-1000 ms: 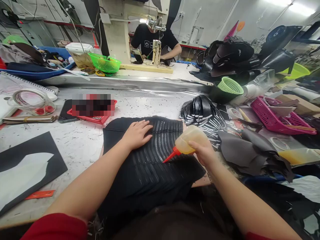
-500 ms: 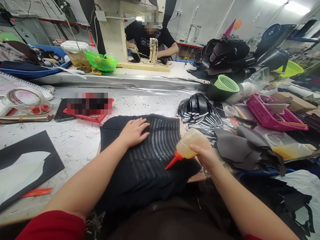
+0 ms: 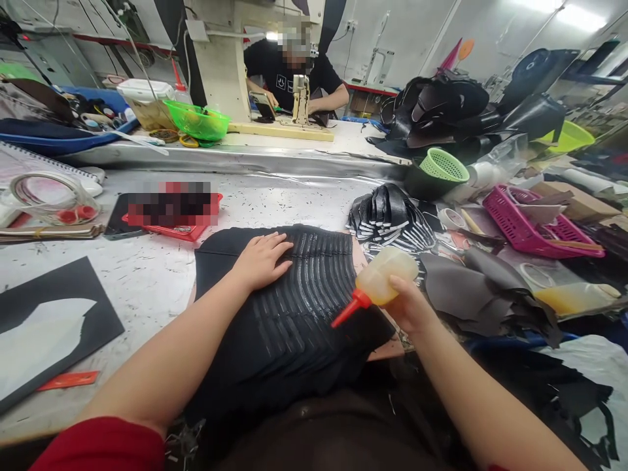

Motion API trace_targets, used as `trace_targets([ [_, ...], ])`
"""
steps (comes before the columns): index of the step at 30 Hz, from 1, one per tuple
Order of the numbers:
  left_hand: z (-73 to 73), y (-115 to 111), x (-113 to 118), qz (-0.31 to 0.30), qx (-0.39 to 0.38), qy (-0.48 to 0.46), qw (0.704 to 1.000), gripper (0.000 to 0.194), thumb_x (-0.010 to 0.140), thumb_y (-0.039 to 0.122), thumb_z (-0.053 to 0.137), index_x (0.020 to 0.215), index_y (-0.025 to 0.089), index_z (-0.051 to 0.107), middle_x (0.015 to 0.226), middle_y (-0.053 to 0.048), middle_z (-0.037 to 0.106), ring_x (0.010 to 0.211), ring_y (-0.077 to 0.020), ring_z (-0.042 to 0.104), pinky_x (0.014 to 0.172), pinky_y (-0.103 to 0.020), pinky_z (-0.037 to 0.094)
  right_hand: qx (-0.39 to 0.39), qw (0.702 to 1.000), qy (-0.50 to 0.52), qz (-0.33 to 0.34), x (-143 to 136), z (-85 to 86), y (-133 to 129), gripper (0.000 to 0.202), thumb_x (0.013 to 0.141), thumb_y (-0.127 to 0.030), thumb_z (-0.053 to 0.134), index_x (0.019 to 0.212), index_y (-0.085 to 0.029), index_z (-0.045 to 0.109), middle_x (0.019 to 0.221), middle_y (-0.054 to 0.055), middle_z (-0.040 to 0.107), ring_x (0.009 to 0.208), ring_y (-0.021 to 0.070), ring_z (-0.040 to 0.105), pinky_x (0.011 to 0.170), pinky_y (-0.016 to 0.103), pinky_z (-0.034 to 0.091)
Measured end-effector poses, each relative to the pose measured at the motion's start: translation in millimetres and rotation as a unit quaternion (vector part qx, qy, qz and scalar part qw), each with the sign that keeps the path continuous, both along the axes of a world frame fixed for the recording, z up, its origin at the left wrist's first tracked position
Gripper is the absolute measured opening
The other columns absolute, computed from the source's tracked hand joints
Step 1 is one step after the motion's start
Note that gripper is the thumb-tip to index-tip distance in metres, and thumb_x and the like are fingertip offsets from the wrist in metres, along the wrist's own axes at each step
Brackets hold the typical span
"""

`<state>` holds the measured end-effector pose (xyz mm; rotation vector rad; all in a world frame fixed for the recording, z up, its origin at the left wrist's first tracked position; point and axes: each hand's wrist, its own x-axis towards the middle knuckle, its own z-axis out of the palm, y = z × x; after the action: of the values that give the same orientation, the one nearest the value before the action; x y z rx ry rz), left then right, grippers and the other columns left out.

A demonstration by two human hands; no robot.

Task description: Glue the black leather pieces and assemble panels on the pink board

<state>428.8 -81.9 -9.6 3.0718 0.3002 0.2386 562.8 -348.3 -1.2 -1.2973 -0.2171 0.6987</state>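
Note:
Overlapping black pieces (image 3: 304, 307) lie fanned out at the table's front edge, with shiny wet-looking lines along their curved edges. My left hand (image 3: 265, 261) rests flat on them at their upper left, fingers spread, holding nothing. My right hand (image 3: 409, 304) is wrapped round a squeeze bottle (image 3: 390, 275) of pale yellow liquid. The bottle is tilted, its red nozzle (image 3: 350, 309) pointing down and left over the right part of the black pieces. Whether the tip touches them I cannot tell.
Black straps (image 3: 387, 212) with white ends lie behind the bottle. A red tray (image 3: 184, 230) stands back left, a magenta basket (image 3: 540, 229) at right. Dark scraps (image 3: 481, 288) lie beside my right forearm. Across the table a person (image 3: 294, 78) sits at a sewing machine (image 3: 220, 65).
My right hand has moved a little to the right with the bottle, and the nozzle tip has shifted right and slightly up. My left hand has stayed in place.

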Motion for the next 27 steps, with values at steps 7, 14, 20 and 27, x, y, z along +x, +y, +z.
trace_targets([
  [7,1.5,1,-4,0.006,-0.009,-0.006,1.0,0.037,0.091,0.034,0.033,0.121,0.022,0.049,0.135,-0.005,0.043,0.126,-0.0198,0.036,0.103,-0.039,0.029,0.049,0.991,-0.074,-0.098,16,9.7,74,0.054,0.042,-0.04,0.082,0.087,-0.021,0.059,0.079,0.001,0.066,0.063,0.0161,0.061,0.046,0.024,0.049],
  [14,0.7,3,-7,-0.006,-0.004,-0.02,1.0,0.034,0.088,0.03,0.039,0.119,0.021,0.051,0.133,-0.006,0.046,0.124,-0.0219,0.039,0.101,-0.041,0.032,0.019,0.98,-0.14,-0.14,28,3.0,116,0.058,0.043,-0.043,0.08,0.089,-0.017,0.057,0.082,0.004,0.065,0.069,0.0206,0.062,0.05,0.029,0.051],
  [20,0.8,3,-7,-0.004,-0.014,-0.018,1.0,0.034,0.088,0.03,0.039,0.119,0.021,0.051,0.133,-0.006,0.046,0.125,-0.0221,0.039,0.102,-0.042,0.032,0.0,0.977,-0.149,-0.153,34,-4.5,123,0.063,0.041,-0.044,0.081,0.093,-0.016,0.057,0.085,0.005,0.064,0.067,0.0209,0.061,0.05,0.031,0.052],
  [27,-0.4,4,-8,-0.003,-0.018,-0.013,1.0,0.035,0.088,0.031,0.039,0.119,0.021,0.05,0.134,-0.006,0.045,0.125,-0.022,0.038,0.102,-0.042,0.032,0.005,0.978,-0.15,-0.147,31,-1.6,123,0.06,0.043,-0.043,0.08,0.092,-0.017,0.057,0.083,0.004,0.064,0.069,0.0216,0.061,0.05,0.031,0.051],
])
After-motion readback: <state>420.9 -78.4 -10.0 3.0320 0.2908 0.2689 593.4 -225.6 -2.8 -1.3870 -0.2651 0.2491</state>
